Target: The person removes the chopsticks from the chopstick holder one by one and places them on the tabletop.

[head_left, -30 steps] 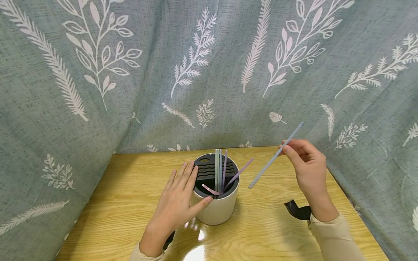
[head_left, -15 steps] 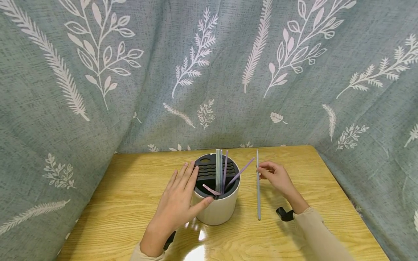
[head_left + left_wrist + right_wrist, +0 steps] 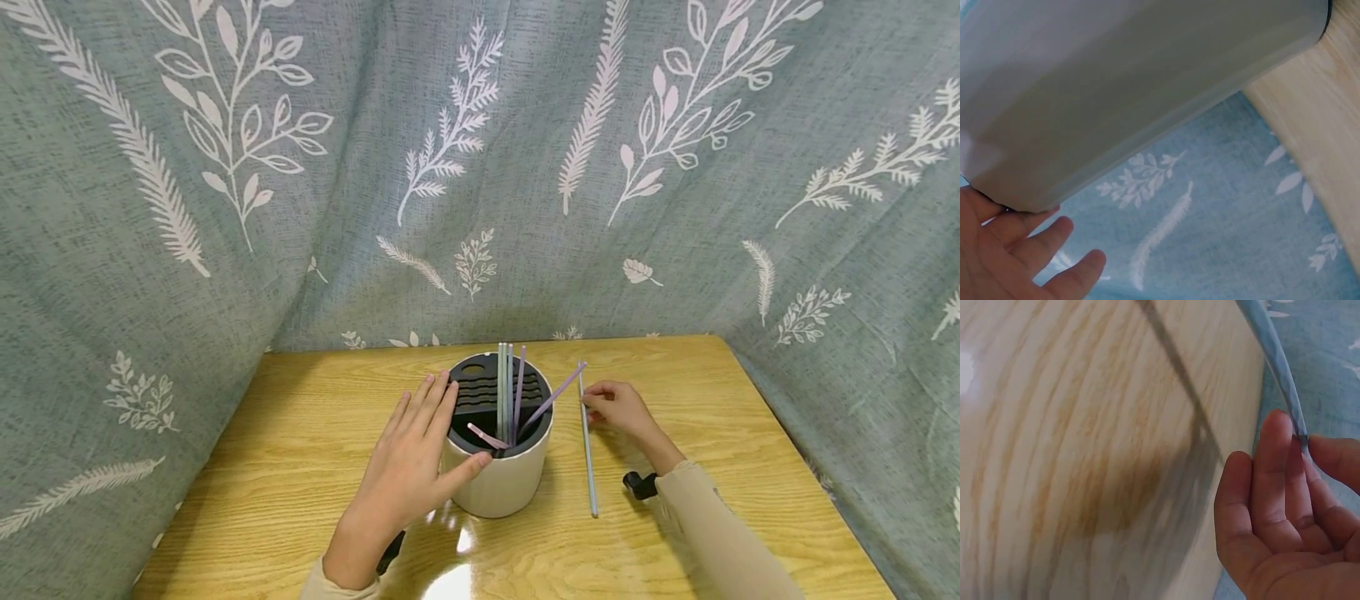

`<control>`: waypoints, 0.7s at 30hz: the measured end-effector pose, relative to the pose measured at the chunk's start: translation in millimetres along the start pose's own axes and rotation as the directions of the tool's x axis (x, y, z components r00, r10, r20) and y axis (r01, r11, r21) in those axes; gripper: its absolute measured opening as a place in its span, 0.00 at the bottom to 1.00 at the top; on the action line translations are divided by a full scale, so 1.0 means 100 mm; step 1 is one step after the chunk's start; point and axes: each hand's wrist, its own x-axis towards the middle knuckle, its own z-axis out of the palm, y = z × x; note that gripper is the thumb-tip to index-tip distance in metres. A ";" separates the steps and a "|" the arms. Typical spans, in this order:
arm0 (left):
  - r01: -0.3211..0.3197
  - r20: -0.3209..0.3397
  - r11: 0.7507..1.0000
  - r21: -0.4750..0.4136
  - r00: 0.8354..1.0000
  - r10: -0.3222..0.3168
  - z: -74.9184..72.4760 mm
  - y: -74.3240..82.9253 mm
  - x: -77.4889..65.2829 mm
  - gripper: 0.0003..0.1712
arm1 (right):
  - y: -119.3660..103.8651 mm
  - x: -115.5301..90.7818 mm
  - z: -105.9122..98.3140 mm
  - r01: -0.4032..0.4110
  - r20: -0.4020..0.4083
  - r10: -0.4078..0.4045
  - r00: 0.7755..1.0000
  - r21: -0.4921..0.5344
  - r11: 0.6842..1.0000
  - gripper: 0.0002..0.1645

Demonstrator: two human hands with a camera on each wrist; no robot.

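Observation:
A white round utensil holder [image 3: 501, 490] with a black slotted top stands mid-table. My left hand [image 3: 405, 457] rests against its left rim with fingers extended; in the left wrist view its fingertips touch the edge of the white wall [image 3: 1116, 100]. To the right of the holder, my right hand [image 3: 619, 408] pinches a light blue drinking straw [image 3: 588, 467] between thumb and fingers near its far end. The right wrist view shows this straw [image 3: 1277, 362] held over the table. Several straws stand in the holder's open part: greenish and blue ones, purple straws [image 3: 555, 395], and a bent pink straw [image 3: 486, 434].
The wooden table [image 3: 285, 467] ends at a blue-grey leaf-print curtain [image 3: 330, 208] behind and on both sides. One purple straw leans out past the holder's right rim towards the right hand. Glare [image 3: 450, 579] shows at the table's front.
My right hand has come left and lower, closer to the holder, carrying the blue straw. From a slant, the straw has turned to point nearly along my line of view. The left hand stays put.

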 end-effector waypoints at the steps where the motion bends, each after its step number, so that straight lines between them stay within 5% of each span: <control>1: 0.000 0.000 1.000 0.000 1.000 0.000 0.00 0.00 0.00 0.55 | 0.00 -0.01 -0.01 0.001 -0.003 -0.001 1.000 -0.005 1.000 0.18; 6: -0.001 0.003 1.000 0.003 1.000 0.001 0.00 0.00 0.00 0.55 | -0.05 -0.09 -0.03 0.030 -0.051 -0.031 0.998 -0.032 0.999 0.17; 11: 0.000 0.006 1.000 -0.003 1.000 0.000 0.00 0.00 0.00 0.55 | -0.25 -0.25 -0.03 0.146 -0.087 -0.142 0.986 0.032 0.989 0.19; 21: 0.009 0.007 1.000 -0.012 1.000 -0.009 0.01 0.00 0.00 0.55 | -0.83 -0.67 0.09 0.432 -0.164 -0.408 0.898 0.159 0.888 0.14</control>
